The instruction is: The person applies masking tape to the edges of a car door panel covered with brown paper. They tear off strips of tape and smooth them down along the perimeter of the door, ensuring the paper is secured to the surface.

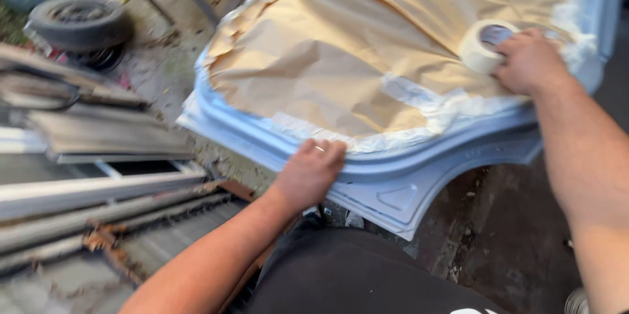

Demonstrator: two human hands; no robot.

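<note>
A pale blue car body panel [393,186] lies in front of me, covered with crumpled brown masking paper [327,58] held down by strips of white tape [419,94]. My left hand [309,171] rests flat on the panel's near edge, fingers together, pressing the taped paper border. My right hand [529,62] grips a roll of white masking tape [483,44] against the paper at the upper right.
Metal frames and rails [92,183] are stacked on the left. An old tyre [80,20] lies on the ground at the top left. Dirty concrete floor [498,235] shows under the panel's wheel arch. My dark clothing [354,275] fills the bottom centre.
</note>
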